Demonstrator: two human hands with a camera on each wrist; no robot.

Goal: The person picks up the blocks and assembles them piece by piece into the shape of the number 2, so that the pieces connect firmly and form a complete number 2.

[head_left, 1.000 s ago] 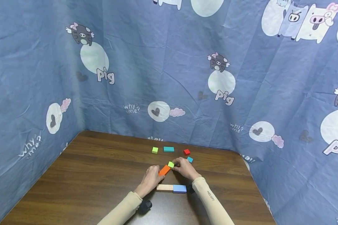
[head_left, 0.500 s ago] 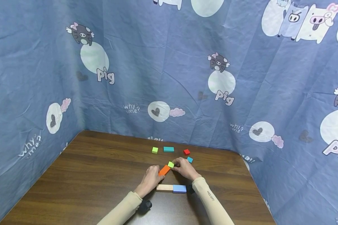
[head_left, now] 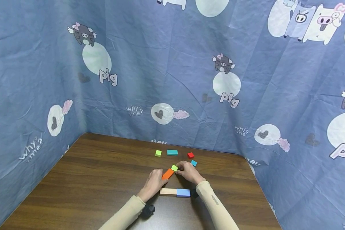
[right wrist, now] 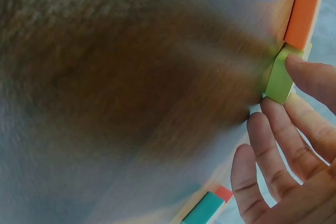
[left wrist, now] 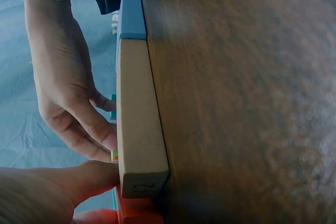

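1. Nothing has visibly moved since the earlier head frame: I'm watching both hands hold their places over the worktop (head_left: 103,172).
2. Left hand (head_left: 153,183) grips the orange bar (head_left: 168,174), thumb and fingers curled about it; I read that as steadying its slant.
3. Right hand (head_left: 188,172), meanwhile, pinches the green cube (head_left: 174,168) right at the bar's far end, which I'd say keeps that join closed.
4. Nearer the camera, the wood block (head_left: 168,192) and blue block (head_left: 183,193) touch end to end in a straight row. Bar slants off from its left end; whether bar and wood touch, I can't tell.
5. Beyond the hands, the other green cube (head_left: 158,153), teal block (head_left: 172,152), red cube (head_left: 191,155) and blue cube (head_left: 194,163) sit apart, probably to stay within reach.
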